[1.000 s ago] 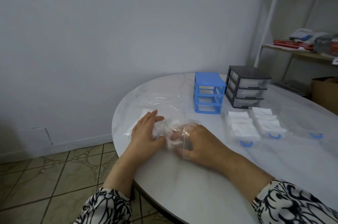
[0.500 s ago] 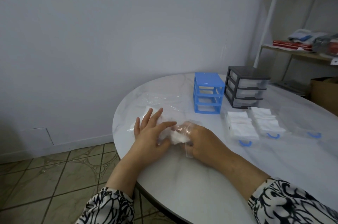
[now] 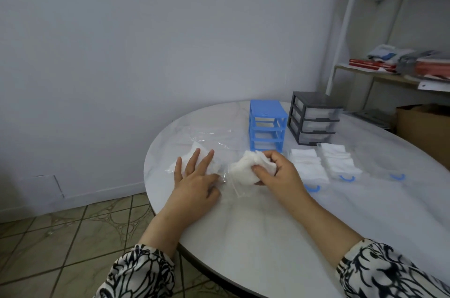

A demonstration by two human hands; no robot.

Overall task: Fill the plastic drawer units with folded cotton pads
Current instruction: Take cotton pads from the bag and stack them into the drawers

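My right hand (image 3: pixel 276 172) grips a bunch of white cotton pads (image 3: pixel 243 169) just outside the mouth of a clear plastic bag (image 3: pixel 229 181). My left hand (image 3: pixel 194 181) lies flat with fingers spread on the bag, pressing it onto the table. The blue drawer unit (image 3: pixel 266 126) stands behind, its frame without drawers. The dark grey drawer unit (image 3: pixel 313 117) sits to its right with three clear drawers in place. Two clear drawers with blue handles, filled with folded pads (image 3: pixel 305 165) (image 3: pixel 337 160), lie in front of the units. A third clear drawer (image 3: pixel 387 163) lies further right.
Another crumpled clear bag (image 3: pixel 209 134) lies behind my left hand. The round white marble table (image 3: pixel 267 224) ends close to my left arm, above the tiled floor. A shelf rack (image 3: pixel 389 73) with papers and a cardboard box (image 3: pixel 423 127) stand at the far right.
My right hand has pulled the bunch of pads out of the bag and to the right. My left hand has flattened on the bag, fingers spread.
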